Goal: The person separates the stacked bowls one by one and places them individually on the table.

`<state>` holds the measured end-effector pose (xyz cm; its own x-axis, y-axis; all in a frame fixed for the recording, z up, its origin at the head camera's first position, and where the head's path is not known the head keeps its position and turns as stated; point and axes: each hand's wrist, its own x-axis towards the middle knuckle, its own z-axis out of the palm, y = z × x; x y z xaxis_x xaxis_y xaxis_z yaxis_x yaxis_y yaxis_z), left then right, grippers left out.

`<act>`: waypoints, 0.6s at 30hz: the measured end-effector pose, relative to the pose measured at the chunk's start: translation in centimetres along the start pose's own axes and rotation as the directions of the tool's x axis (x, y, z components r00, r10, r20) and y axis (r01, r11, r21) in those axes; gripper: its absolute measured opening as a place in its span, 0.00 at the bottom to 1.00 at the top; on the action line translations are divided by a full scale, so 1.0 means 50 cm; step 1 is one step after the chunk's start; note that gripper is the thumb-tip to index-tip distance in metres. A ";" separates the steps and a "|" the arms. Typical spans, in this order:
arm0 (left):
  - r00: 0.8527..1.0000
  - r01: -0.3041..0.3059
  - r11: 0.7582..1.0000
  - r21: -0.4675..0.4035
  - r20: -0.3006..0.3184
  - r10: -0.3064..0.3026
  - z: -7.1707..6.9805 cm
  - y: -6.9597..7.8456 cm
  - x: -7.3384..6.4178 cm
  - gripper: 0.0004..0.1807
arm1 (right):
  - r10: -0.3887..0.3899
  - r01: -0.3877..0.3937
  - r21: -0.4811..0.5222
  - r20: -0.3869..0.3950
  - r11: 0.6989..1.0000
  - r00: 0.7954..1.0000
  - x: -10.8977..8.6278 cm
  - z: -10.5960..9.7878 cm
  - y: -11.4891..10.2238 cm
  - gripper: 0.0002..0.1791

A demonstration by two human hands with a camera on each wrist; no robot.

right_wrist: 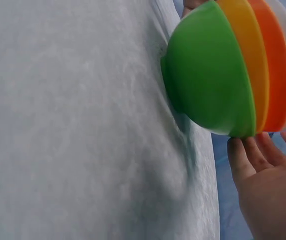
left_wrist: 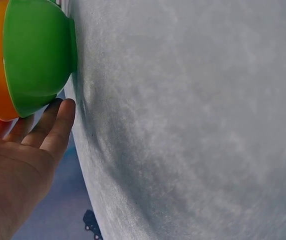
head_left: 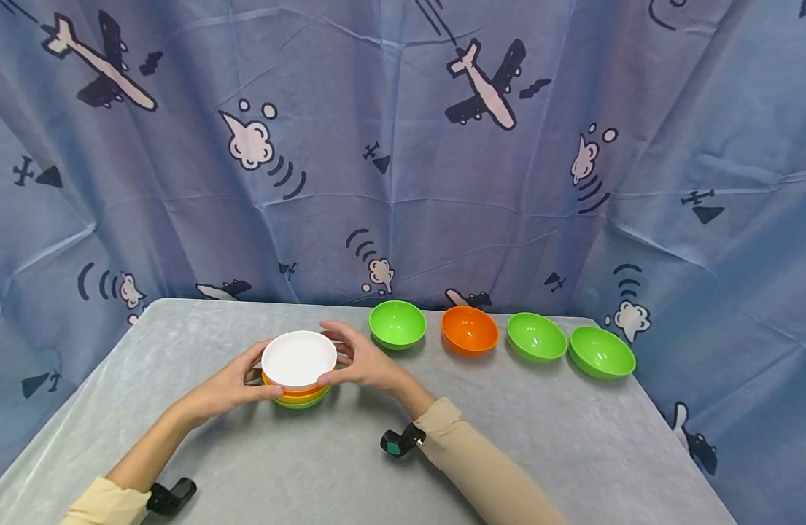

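A nested stack of bowls stands at the left of the table, between my two hands. On top is a white bowl; below it show an orange bowl, a yellow bowl and, lowest, a green bowl. The green bowl's foot is right at the tabletop in both wrist views. My left hand holds the stack's left side, thumb toward the front and fingers toward the back. From the right side my right hand holds it, thumb near the white rim and fingertips along the bowls' edges.
Along the back right of the grey table stand separate bowls: a green bowl, an orange bowl, another green bowl and a further green bowl. A blue curtain with printed planes hangs behind the table.
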<state>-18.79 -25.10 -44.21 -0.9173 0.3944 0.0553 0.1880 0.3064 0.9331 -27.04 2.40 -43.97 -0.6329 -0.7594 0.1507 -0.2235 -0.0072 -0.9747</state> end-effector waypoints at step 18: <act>1.000 -0.008 1.000 -0.008 0.010 0.008 0.000 0.002 -0.002 0.46 | -0.021 0.019 -0.077 -0.030 0.997 0.999 0.018 0.025 0.014 0.45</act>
<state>-18.68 -25.11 -44.14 -0.9121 0.4058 0.0587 0.1921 0.2966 0.9355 -26.84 0.92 -44.74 -0.6500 -0.7393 0.1760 -0.2914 0.0285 -0.9562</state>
